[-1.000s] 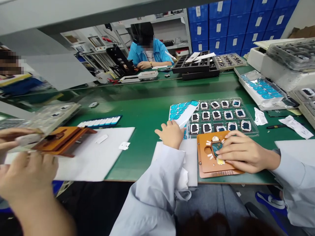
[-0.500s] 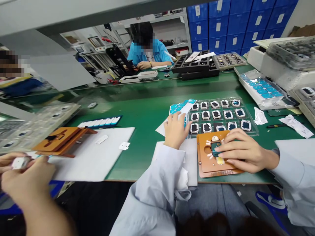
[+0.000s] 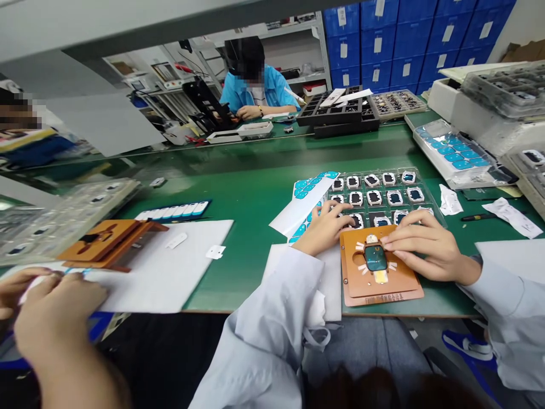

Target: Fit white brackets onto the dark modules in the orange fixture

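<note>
In front of me lies an orange fixture plate [image 3: 404, 287] with a dark, glossy watch-shaped screen [image 3: 376, 258] set in its middle and pale tabs around it. My right hand [image 3: 430, 247] rests over the plate's right side, fingers stretched and apart, tips at the screen's upper right corner. My left hand [image 3: 326, 227] is beyond the plate's upper left corner, fingers apart and bent over the near left cells of a clear tray [image 3: 436, 218] of white-framed watch cases [image 3: 374, 197]. Beneath and beside that hand lies a sheet of blue stickers [image 3: 304, 188] with a white strip.
At left, a co-worker's hands [image 3: 55, 301] work beside another orange fixture [image 3: 100, 241] on a white foam mat [image 3: 166, 284]. Across the green bench [image 3: 238, 176] sits a person in blue [image 3: 276, 91]. Stacked trays [image 3: 506, 91] stand at right, near crumpled paper [image 3: 513, 217].
My left hand has moved right and nearer, from the blue stickers to the tray's near left corner. My right hand has drawn back off the screen, which now shows fully.
</note>
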{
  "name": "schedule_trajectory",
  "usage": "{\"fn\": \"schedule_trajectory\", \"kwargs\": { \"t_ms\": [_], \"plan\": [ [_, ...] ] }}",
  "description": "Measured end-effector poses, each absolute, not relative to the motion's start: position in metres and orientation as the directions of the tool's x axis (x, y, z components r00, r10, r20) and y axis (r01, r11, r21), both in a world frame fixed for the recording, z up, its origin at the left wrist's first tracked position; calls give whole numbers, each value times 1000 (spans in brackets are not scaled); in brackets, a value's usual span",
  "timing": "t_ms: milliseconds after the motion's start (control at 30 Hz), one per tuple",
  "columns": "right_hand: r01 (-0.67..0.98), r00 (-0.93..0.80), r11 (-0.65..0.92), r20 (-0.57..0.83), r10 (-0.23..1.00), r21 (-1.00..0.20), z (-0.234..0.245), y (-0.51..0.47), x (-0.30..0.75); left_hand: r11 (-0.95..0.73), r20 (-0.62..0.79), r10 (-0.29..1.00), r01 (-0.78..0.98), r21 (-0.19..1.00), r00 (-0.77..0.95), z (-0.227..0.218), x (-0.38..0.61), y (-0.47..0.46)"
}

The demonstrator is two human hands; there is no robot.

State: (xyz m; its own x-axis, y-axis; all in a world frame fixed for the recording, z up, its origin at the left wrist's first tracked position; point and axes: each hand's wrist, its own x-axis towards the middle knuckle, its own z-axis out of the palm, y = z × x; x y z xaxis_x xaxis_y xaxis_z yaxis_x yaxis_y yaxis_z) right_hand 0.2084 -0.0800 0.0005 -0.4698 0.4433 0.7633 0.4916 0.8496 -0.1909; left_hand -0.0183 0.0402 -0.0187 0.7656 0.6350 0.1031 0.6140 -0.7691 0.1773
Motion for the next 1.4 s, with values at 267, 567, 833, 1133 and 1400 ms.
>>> {"fn": "schedule_trajectory", "kwargs": {
  "t_ms": [267,567,833,1133,1400],
  "plan": [
    [647,-173,648,750,639,-403,-6,-68,215,-790,285,610,542,286,739,-22,-22,46],
    [740,-225,599,728,648,-306,-9,-69,214,-803,653,595,323,501,468,-20,-26,45],
    [685,-373,694,713,593,-220,-7,-71,209,-672,581,614,-33,740,535,-3,-16,14],
    [415,-364,641,528,767,-645,-8,-73,211,-440,439,586,-188,878,681,-4,-14,8],
    [183,-167,500,474,864,-847,-9,-77,213,-722,593,461,-110,683,660,-2,-13,7]
  ]
}}
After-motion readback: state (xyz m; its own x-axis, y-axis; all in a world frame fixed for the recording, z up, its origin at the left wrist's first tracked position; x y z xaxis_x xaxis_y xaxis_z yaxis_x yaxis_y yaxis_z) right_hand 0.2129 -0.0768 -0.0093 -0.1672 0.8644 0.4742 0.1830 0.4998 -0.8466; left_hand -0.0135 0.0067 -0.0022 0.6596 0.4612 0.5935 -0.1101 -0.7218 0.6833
